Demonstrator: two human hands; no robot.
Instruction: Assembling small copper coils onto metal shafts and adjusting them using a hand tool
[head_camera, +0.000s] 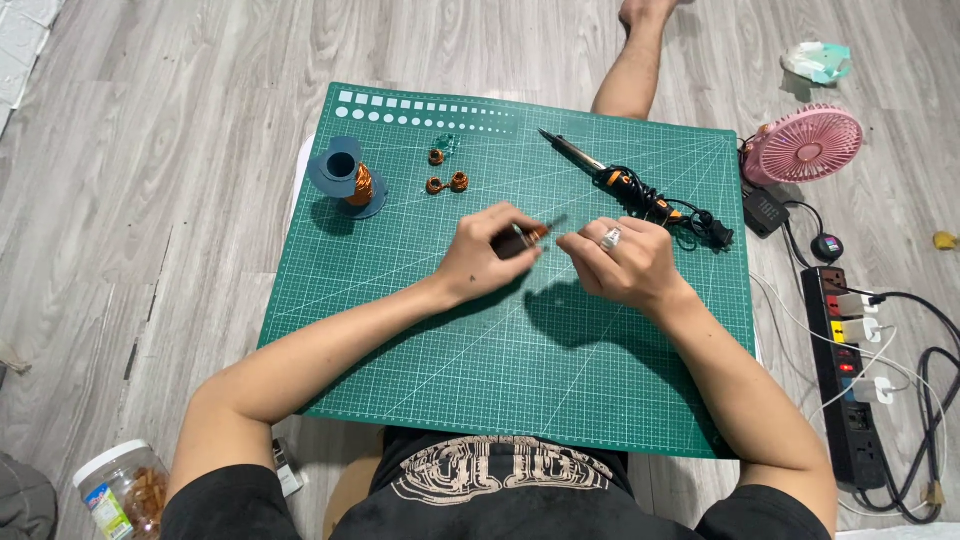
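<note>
Small dark tool (525, 238), orange tip.

The small dark tool (528, 238) is mostly hidden by the hands; their fingertips' grip is unclear.

A green mat (520, 360) covers the wood floor (150, 200); spool (347, 176) upper left, soldering iron (630, 190) upper right.

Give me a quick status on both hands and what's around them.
Left hand gripping a small dark tool. Right hand pinched shut beside its tip, contents hidden. Soldering iron lying just behind, not touching.
</note>
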